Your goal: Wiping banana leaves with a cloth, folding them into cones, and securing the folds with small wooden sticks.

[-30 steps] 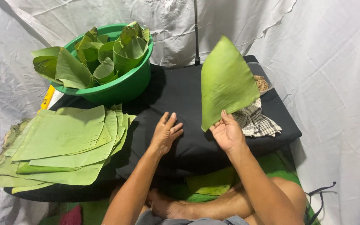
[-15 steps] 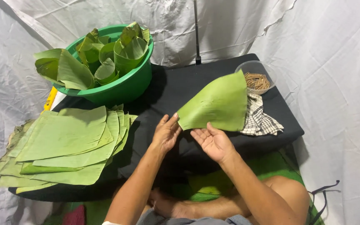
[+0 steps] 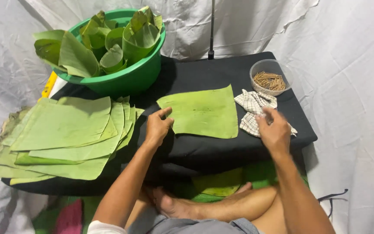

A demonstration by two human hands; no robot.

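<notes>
Banana leaf (image 3: 204, 112) lies flat on my counter (image 3: 195, 73); left hand (image 3: 157, 126) loosely open touching its edge, right hand (image 3: 274, 130) open on the checked cloth (image 3: 251, 104).

Flat green leaf piece (image 3: 204, 112), roughly square, lying spread near the middle of the black table (image 3: 221, 73), crumpled checked cloth (image 3: 254, 113) just beside it toward the right edge

A green basin (image 3: 126, 80) filled with rolled leaves (image 3: 109, 41) is observed at ten o'clock on the black-covered table (image 3: 204, 149), a stack of flat cut leaves (image 3: 66, 134) at eight o'clock, and a clear bowl of small wooden sticks (image 3: 268, 78) at two o'clock.
</notes>
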